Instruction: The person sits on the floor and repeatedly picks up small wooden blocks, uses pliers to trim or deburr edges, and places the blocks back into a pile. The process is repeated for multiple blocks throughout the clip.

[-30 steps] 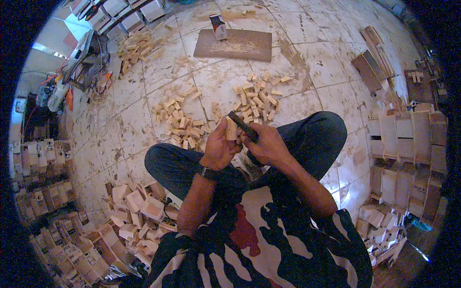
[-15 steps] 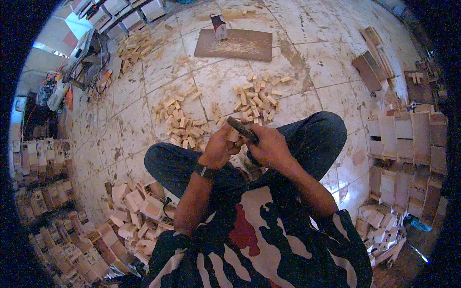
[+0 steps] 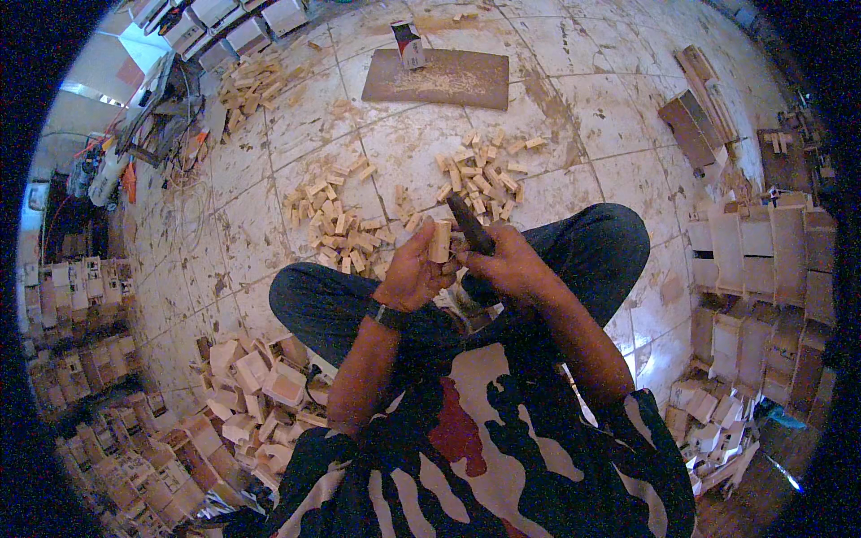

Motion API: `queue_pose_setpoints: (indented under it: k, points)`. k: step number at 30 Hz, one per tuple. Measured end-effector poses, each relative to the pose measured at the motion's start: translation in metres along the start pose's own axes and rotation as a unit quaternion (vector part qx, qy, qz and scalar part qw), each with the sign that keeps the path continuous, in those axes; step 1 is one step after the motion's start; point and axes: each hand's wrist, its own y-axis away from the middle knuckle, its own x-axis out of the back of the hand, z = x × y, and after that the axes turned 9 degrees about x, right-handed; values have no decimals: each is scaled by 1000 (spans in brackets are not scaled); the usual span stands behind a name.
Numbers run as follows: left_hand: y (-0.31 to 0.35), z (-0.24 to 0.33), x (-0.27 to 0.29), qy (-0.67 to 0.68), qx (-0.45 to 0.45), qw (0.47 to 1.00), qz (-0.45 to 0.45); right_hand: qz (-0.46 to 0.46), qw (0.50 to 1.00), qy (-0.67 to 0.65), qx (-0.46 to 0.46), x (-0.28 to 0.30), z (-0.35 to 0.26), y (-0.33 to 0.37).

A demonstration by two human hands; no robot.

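Note:
My left hand [image 3: 414,272] is closed around a small pale wooden block [image 3: 440,242], which stands upright between thumb and fingers. In my right hand [image 3: 510,262] is a dark, flat, bar-shaped tool [image 3: 468,220], much like a file; it tilts up and to the left. A small gap parts the tool from the block. Both hands are above my crossed legs. Just beyond them on the floor lie two heaps of similar blocks, a left heap [image 3: 336,220] and a right heap [image 3: 484,177].
Farther off, a brown board [image 3: 435,82] carries wood shavings and a small carton [image 3: 408,47]. More sticks [image 3: 251,87] lie far left. Wooden pieces are piled near my left [image 3: 260,381], with stacked wooden boxes [image 3: 744,247] at the right.
The tool has come off the block and swung to the right, now pointing more steeply away from me. The block in my left hand shows more fully.

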Motion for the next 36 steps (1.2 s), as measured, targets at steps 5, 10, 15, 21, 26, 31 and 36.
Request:
queue_pose_setpoints:
  k: [5, 10, 15, 21, 26, 31, 36]
  points:
    - [1, 3, -6, -64, 0, 998, 28, -3, 999, 17, 41, 2, -4, 1]
    - [11, 8, -11, -400, -48, 908, 115, 54, 977, 193, 77, -5, -20, 8]
    - [-1, 2, 1, -465, -110, 875, 83, 57, 923, 364, 109, -12, -32, 14]
    - [-11, -12, 13, -290, -37, 945, 147, 58, 954, 281, 87, -13, -21, 9]
    - [-5, -12, 3, -148, -50, 985, 75, 16, 993, 116, -19, -8, -5, -4]
    - [-8, -18, -6, -237, -98, 943, 213, 36, 991, 126, 41, -9, 3, -1]
    - [-7, -16, -3, -449, -93, 865, 204, 45, 984, 155, 76, -13, 2, -4]
